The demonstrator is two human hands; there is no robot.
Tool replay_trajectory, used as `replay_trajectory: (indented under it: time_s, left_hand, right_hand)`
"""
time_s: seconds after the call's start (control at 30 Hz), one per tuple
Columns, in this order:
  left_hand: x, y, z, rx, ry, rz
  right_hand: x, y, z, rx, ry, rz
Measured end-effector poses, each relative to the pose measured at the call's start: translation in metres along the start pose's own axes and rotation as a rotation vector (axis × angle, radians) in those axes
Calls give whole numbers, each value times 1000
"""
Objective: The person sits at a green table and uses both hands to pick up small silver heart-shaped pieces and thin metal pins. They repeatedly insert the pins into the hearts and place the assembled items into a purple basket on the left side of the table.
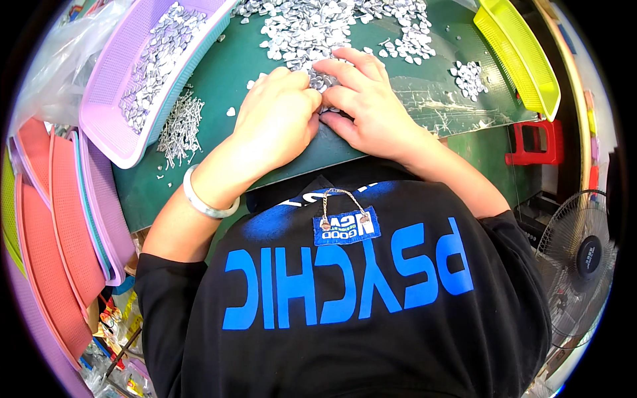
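Close together at the table's near edge, my two hands meet over small silver pieces. My left hand (282, 113) is closed, its fingers curled inward and their tips hidden. Thumb and index finger of my right hand (365, 103) come together against the left fingers, while its other fingers arch apart over the pieces. Whatever lies between the fingertips is too small and covered to name. Just beyond spreads a large heap of flat silver heart-shaped pieces (308, 33). A silver bangle (208, 202) circles my left wrist.
Left, a purple basket (99, 123) holds more silver pieces, beside a pile of thin metal pins (180, 129). Stacked baskets (50, 232) stand farther left. At right are a small heart pile (469, 79), a yellow-green basket (521, 60), a red stool (536, 142) and a fan (584, 259).
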State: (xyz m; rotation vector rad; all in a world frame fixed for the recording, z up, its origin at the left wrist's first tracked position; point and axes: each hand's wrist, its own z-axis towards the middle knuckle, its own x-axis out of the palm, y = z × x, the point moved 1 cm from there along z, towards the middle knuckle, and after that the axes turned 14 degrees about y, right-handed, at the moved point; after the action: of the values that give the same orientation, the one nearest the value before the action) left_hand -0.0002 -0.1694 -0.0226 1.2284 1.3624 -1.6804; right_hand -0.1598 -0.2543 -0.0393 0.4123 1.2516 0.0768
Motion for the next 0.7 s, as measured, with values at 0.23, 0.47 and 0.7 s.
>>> replay_trajectory:
  time_s: [0.23, 0.47, 0.7]
  left_hand:
    - [-3, 9, -2, 94, -129, -55]
    - [-20, 35, -59, -265, -275, 214]
    - [-14, 40, -85, -324, -356, 173]
  right_hand:
    - [1, -2, 0, 23, 27, -18]
    - [0, 2, 6, -37, 2, 15]
    - [4, 4, 10, -33, -22, 36]
